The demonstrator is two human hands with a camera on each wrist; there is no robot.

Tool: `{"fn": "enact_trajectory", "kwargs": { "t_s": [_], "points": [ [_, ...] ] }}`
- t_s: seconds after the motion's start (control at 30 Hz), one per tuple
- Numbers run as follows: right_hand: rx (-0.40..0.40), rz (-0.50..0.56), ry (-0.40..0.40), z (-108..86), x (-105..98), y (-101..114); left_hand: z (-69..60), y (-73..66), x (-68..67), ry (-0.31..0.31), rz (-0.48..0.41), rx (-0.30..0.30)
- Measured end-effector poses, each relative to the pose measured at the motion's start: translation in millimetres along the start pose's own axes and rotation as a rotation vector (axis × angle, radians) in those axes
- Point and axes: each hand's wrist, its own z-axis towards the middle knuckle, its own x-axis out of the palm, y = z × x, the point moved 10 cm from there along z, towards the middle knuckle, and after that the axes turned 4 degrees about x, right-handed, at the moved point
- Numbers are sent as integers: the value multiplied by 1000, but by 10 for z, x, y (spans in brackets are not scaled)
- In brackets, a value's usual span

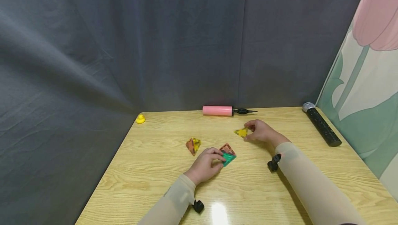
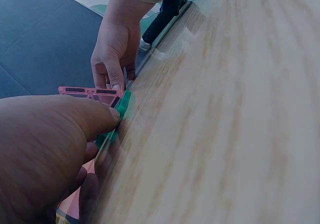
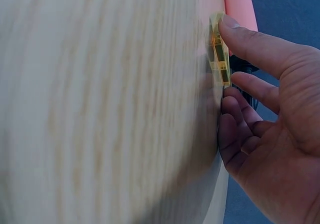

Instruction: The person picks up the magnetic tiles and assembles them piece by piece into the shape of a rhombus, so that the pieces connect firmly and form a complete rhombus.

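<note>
My left hand (image 1: 205, 165) pinches a green translucent triangular magnetic tile (image 1: 229, 158) between thumb and fingers, just above the wood. Right behind it, an orange-red tile (image 1: 228, 147) meets the green one; in the left wrist view this reddish tile (image 2: 90, 91) stands up from the table, partly covered by my thumb. Farther right, my right hand (image 1: 262, 131) pinches a yellow triangular tile (image 1: 240, 132) low at the tabletop. The right wrist view has my thumb on one end of that yellow tile (image 3: 220, 54) and the index finger at the other.
An orange and yellow tile piece (image 1: 193, 146) sits left of the green tile. Along the back stand a yellow toy duck (image 1: 140, 119) and a pink hand pump (image 1: 217, 110). A black microphone (image 1: 322, 127) lies at the right edge. Grey cloth (image 1: 186, 45) hangs behind the table.
</note>
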Motion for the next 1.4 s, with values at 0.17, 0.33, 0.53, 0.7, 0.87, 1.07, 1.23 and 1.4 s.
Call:
{"fn": "enact_trajectory", "kwargs": {
  "t_s": [0.17,0.33,0.53,0.7,0.87,1.07,1.23,1.4],
  "points": [
    [27,-18,9,39,16,-14,1,0,-2,1,7,0],
    [13,-27,13,49,15,-3,6,-1,-2,2,13,3],
    [7,-27,10,41,12,6,5,-4,-3,4,15,0],
    [3,-30,12,39,13,10,8,-15,-9,-1,21,6],
    [20,-39,12,44,8,2,9,-5,-2,1,17,-1],
    [22,-44,14,52,8,-5,14,-7,-6,-2,18,4],
    [44,-26,24,43,17,-24,18,-10,-11,-9,18,16],
    [53,-5,22,27,16,-21,21,-6,-6,-11,18,19]
  ]
}}
